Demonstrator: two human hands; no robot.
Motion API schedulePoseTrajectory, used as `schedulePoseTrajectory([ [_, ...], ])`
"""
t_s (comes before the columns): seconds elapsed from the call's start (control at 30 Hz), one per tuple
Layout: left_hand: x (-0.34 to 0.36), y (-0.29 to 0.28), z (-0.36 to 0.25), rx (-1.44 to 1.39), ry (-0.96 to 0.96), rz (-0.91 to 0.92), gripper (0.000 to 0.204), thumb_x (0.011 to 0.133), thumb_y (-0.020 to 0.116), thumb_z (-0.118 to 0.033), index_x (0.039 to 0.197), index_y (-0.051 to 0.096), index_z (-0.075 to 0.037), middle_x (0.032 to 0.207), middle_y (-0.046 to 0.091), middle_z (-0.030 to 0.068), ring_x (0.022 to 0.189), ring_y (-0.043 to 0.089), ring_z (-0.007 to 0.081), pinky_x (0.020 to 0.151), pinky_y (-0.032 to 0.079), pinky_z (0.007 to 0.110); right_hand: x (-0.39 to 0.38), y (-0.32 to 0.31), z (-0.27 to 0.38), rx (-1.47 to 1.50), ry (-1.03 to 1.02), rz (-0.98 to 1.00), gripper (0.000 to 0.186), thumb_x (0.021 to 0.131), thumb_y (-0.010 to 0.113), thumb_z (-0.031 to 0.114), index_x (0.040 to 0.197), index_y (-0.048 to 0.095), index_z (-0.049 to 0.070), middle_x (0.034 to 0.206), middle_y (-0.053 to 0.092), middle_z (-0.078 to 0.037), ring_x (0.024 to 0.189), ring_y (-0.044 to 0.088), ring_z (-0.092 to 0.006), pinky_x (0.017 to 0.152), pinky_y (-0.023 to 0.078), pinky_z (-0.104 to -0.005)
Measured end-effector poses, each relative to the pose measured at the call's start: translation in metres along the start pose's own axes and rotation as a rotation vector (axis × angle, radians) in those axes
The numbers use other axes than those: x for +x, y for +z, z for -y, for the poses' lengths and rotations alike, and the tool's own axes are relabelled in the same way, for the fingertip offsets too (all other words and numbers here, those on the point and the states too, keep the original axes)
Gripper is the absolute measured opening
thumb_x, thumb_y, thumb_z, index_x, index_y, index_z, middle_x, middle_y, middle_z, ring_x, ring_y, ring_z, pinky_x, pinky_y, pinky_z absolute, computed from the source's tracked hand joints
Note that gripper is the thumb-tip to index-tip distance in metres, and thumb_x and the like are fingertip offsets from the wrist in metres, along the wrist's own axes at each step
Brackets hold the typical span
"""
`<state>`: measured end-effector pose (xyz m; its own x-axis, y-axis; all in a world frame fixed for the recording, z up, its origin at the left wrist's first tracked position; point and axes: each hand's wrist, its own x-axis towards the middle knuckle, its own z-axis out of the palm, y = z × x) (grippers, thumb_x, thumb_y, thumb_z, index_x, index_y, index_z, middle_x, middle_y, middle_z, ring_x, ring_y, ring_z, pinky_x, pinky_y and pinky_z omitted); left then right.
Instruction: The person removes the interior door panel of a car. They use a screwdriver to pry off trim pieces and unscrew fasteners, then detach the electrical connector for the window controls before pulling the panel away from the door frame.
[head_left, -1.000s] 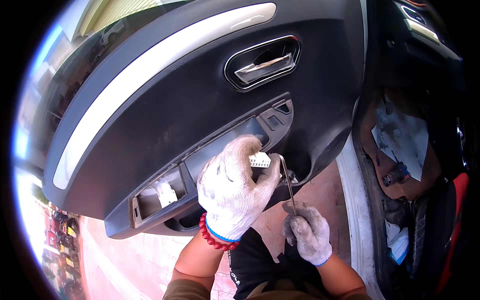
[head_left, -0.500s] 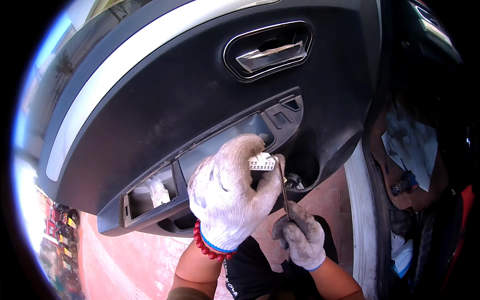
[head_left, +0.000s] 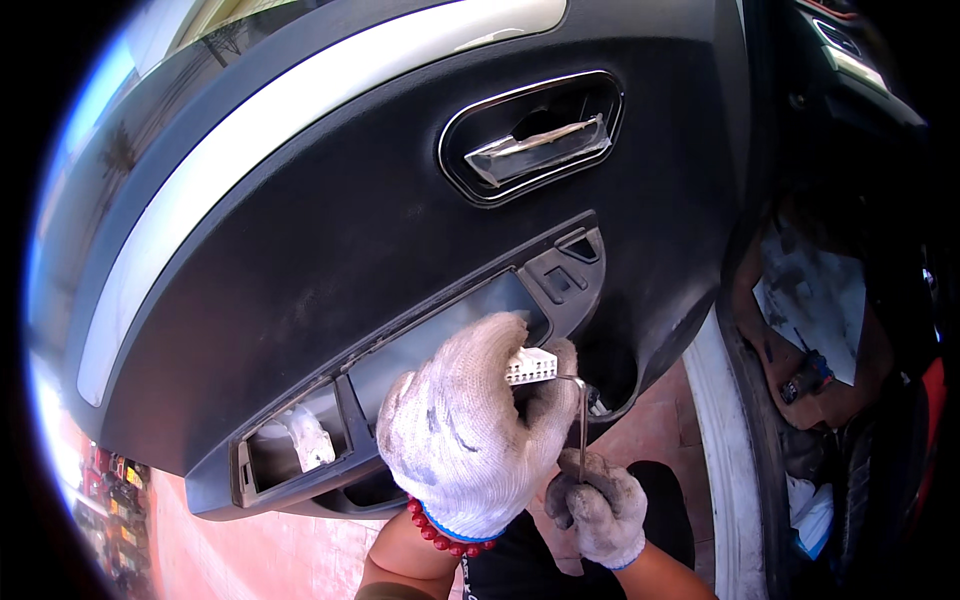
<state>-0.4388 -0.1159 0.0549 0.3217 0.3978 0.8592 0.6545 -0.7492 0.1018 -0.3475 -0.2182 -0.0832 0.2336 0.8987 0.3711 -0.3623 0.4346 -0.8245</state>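
— Two gloved hands are seen against the car door panel [head_left: 330,260]; what is held by each?
— A white plug [head_left: 531,365] is clamped in the left hand [head_left: 470,430], near the open slot of the armrest. A thin bent metal tool [head_left: 582,425] is gripped in the closed right hand [head_left: 597,505], just below.
— Where is the tool's tip placed?
— Against the plug's right end.
— And further off?
— A chrome door handle [head_left: 535,150] is set higher up; a red bead bracelet [head_left: 440,530] is worn on the left wrist.
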Motion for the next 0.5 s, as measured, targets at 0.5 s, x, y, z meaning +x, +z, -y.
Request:
schedulePoseTrajectory([
  [0.5,-0.005,0.006,0.001,0.045,0.021,-0.039,0.039,0.071,0.090,-0.013,0.101,0.068,-0.001,0.086,0.070,0.0126,0.070,0.069,0.0259,0.065,0.054,0.036,-0.005,-0.008,-0.031,-0.078,-0.160,0.073,0.041,0.096,0.058,-0.004,0.135,0.053,-0.017,0.110,0.069,-0.022,0.071,0.067,-0.0206,0.067,0.058,-0.0333],
])
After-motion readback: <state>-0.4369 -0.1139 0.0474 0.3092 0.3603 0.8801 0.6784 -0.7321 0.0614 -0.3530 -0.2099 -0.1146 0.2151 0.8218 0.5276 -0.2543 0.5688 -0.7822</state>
